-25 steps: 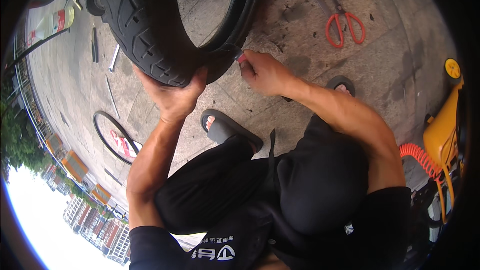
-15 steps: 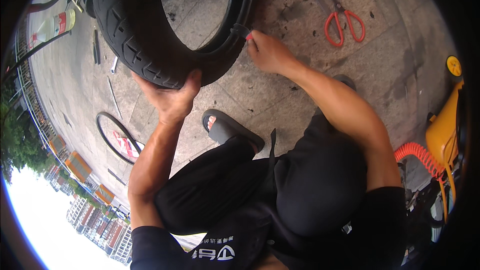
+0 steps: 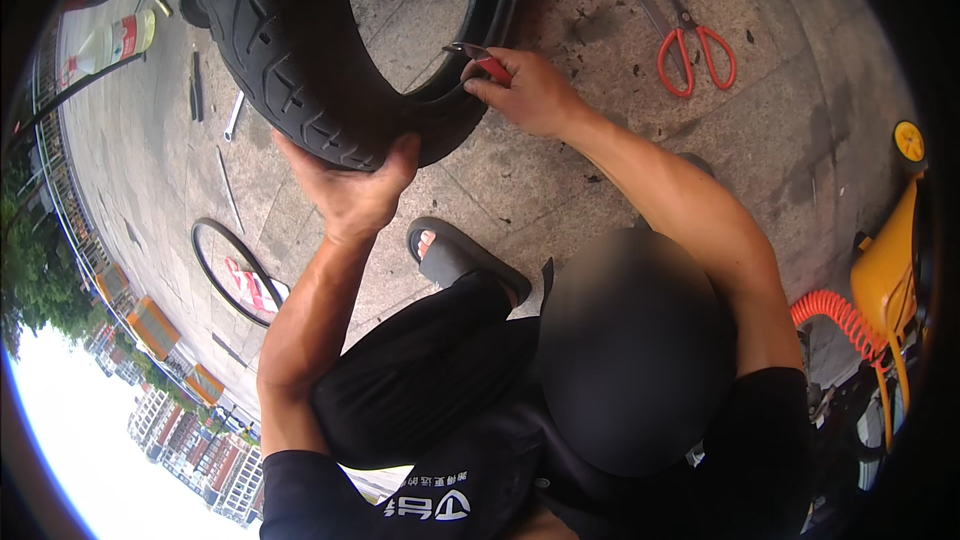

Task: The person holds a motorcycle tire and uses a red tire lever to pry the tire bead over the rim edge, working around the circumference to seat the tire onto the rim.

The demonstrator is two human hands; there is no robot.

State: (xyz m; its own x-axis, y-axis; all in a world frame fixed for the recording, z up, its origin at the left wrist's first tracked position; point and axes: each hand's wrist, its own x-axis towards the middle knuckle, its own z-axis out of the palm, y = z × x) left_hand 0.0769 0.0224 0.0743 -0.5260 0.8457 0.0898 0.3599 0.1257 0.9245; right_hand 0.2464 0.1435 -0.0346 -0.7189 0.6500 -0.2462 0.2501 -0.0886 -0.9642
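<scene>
- Presently, right hand [image 3: 530, 95] clamped on red-handled tool [image 3: 492, 66], axis toward upper left, at inner edge of tire [image 3: 285, 60].
- Left hand [image 3: 350, 190] clamped around tire, frame upper centre-left.

Soft daylight; sky [image 3: 70, 430] blown white; rim warped, dark, seemingly blurred.

Right hand [image 3: 533, 93]: now higher against the treaded black tire [image 3: 275, 60] than 0.8 s ago. Red-handled hand tool [image 3: 490, 64]: more of its handle exposed than in either earlier picture; dark tip, laid over the rim 0.5 s ago, now points left across the opening. Tire: shifted slightly rightward since 0.5 s ago.
</scene>
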